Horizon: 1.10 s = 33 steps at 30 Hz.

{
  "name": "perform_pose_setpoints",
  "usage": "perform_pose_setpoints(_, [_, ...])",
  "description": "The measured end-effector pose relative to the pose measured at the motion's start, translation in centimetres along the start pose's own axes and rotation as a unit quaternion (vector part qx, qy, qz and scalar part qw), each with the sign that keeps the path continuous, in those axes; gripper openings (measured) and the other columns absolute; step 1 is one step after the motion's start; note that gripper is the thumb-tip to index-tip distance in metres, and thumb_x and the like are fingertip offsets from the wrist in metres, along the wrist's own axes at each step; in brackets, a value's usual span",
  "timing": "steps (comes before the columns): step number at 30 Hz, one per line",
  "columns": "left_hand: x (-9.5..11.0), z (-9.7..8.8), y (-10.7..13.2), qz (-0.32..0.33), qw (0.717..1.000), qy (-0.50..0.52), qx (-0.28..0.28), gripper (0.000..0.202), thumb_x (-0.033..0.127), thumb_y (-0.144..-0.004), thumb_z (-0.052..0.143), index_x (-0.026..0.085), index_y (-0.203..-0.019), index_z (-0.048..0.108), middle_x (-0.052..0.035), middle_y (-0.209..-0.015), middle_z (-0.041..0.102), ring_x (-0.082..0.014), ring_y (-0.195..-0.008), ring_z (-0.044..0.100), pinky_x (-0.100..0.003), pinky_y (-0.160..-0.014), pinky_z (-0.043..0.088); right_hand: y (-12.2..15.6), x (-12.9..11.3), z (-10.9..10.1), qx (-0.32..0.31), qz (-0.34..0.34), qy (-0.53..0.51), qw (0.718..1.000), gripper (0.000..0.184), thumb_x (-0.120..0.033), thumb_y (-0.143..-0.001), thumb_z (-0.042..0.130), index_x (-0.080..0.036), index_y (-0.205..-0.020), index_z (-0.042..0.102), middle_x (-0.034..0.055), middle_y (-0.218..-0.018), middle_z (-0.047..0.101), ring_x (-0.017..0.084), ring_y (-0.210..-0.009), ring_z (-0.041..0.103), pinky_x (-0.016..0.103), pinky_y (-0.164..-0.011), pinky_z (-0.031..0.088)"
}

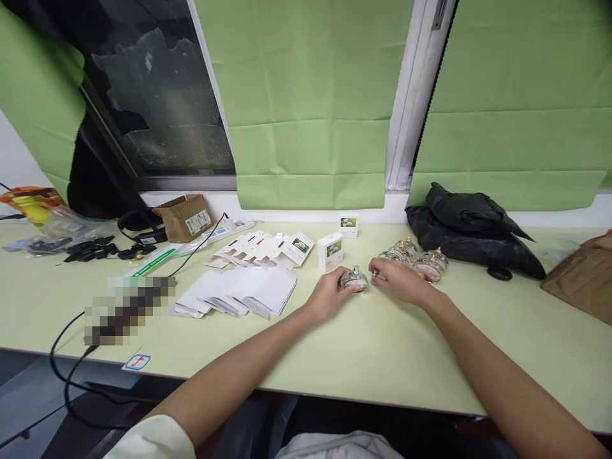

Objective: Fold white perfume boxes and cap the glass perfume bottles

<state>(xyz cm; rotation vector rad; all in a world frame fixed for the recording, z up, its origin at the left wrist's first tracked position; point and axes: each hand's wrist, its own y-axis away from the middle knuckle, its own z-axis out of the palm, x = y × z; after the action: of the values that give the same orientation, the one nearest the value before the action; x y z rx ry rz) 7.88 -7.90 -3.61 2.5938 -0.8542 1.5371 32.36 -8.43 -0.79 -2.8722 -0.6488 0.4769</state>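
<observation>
Filling the foreground, a pale surface [406,357] carries bottles and packaging worked by two bare hands. A black bag [473,239] lies along the back edge, toward the right corner. Left of the middle, white folded cartons [261,290] overlap in two rows, the far row nearer the back edge and showing printed panels. Round glass bottles [429,266] with gold-coloured tops crowd together just beyond the right hand [385,275], which pinches at its fingertips. The left hand [329,294] grasps a single glass bottle by its side, thumb toward the front edge. Two small upright boxes [331,252] stand between that hand and the back edge. The grasped bottle [354,284] sits near the middle of the surface, well in from the front edge, neck upward and bare of a gold-coloured top. Smallest of all is a shiny piece [375,273] in the right fingertips, too small to identify. Sound handling probably means bracing the bottle low on its body, leaving the neck clear, pinching the piece lightly over the surface, and moving the right wrist without brushing the crowded glass beyond.
</observation>
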Motion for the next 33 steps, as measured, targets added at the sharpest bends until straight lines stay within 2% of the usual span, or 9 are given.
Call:
perform_pose_setpoints(5, [0.1,0.1,0.0,0.003,1.0,0.013,0.0,0.037,0.048,-0.09,0.068,0.022,-0.116,0.066,-0.0032,-0.106,0.074,-0.0223,-0.095,0.066,-0.032,-0.085,0.051,0.1,-0.6,0.2,-0.01,0.007,0.01,1.0,0.014,-0.025,-0.096,0.052,-0.022,-0.107,0.06,0.0074,-0.105,0.07,0.025,-0.095,0.062,0.031,-0.073,0.038])
perform_pose_setpoints(12, [0.1,-0.4,0.2,-0.001,1.0,0.015,0.002,0.039,0.049,-0.089,0.069,0.022,-0.117,0.067,-0.0032,-0.104,0.073,-0.0224,-0.093,0.065,-0.032,-0.082,0.05,0.3,-1.1,0.3,-0.02,0.003,-0.009,1.0,0.013,-0.023,-0.096,0.05,-0.022,-0.102,0.061,0.0062,-0.101,0.07,0.024,-0.092,0.063,0.032,-0.075,0.04])
perform_pose_setpoints(16, [0.1,-0.6,0.5,-0.003,1.0,0.007,0.002,0.039,0.052,-0.09,0.068,0.022,-0.116,0.066,-0.0023,-0.101,0.072,-0.0208,-0.089,0.062,-0.031,-0.078,0.048,0.6,-1.2,-0.6,-0.041,-0.02,-0.029,0.999,0.023,-0.024,-0.091,0.058,-0.022,-0.114,0.062,0.0068,-0.11,0.068,0.024,-0.097,0.063,0.033,-0.081,0.043])
perform_pose_setpoints(18, [0.2,-0.7,0.6,0.002,1.0,0.006,0.002,0.039,0.052,-0.09,0.067,0.023,-0.116,0.065,-0.0019,-0.101,0.071,-0.0201,-0.088,0.061,-0.03,-0.077,0.047,0.7,-1.6,-1.5,-0.018,-0.03,-0.044,0.998,0.031,-0.027,-0.092,0.06,-0.024,-0.122,0.061,0.0074,-0.12,0.066,0.024,-0.097,0.063,0.034,-0.083,0.044])
perform_pose_setpoints(20, [0.3,-0.7,0.6,0.006,1.0,0.001,0.004,0.038,0.052,-0.091,0.067,0.023,-0.115,0.065,-0.001,-0.098,0.069,-0.0189,-0.085,0.059,-0.029,-0.074,0.045,0.6,-2.6,-2.2,0.031,-0.027,-0.063,0.997,0.028,-0.034,-0.098,0.055,-0.026,-0.125,0.059,0.0065,-0.119,0.065,0.021,-0.089,0.062,0.034,-0.082,0.045])
perform_pose_setpoints(22, [0.3,-0.7,0.6,0.006,1.0,-0.012,0.01,0.037,0.053,-0.09,0.067,0.022,-0.11,0.065,0.0005,-0.09,0.066,-0.0172,-0.078,0.054,-0.028,-0.069,0.041,0.3,-3.9,-2.5,0.056,-0.034,-0.08,0.995,0.027,-0.044,-0.103,0.051,-0.027,-0.123,0.059,0.0047,-0.111,0.066,0.019,-0.081,0.06,0.033,-0.076,0.044])
perform_pose_setpoints(24, [0.3,-0.6,0.7,0.007,1.0,-0.023,0.015,0.037,0.054,-0.09,0.067,0.022,-0.107,0.065,0.0018,-0.083,0.061,-0.0159,-0.073,0.05,-0.028,-0.066,0.037,-0.2,-5.1,-2.3,0.06,-0.054,-0.09,0.993,0.027,-0.048,-0.105,0.047,-0.026,-0.115,0.059,0.0038,-0.103,0.066,0.019,-0.081,0.06,0.032,-0.075,0.043])
perform_pose_setpoints(28, [0.4,-0.6,0.7,0.015,0.999,-0.036,0.02,0.039,0.055,-0.09,0.067,0.021,-0.108,0.066,0.0014,-0.081,0.06,-0.016,-0.074,0.049,-0.028,-0.065,0.036,-0.9,-6.0,-1.6,0.069,-0.087,-0.082,0.99,0.021,-0.037,-0.109,0.041,-0.023,-0.101,0.055,0.0043,-0.097,0.065,0.02,-0.085,0.058,0.032,-0.076,0.041])
perform_pose_setpoints(33, [0.3,-0.6,0.7,0.015,0.999,-0.049,0.013,0.039,0.055,-0.091,0.066,0.021,-0.111,0.066,0.0012,-0.084,0.062,-0.0164,-0.075,0.051,-0.028,-0.066,0.036,-1.0,-5.8,-1.8,0.054,-0.085,-0.082,0.992,0.017,-0.032,-0.108,0.042,-0.023,-0.098,0.053,0.0035,-0.095,0.064,0.019,-0.082,0.056,0.03,-0.072,0.039])
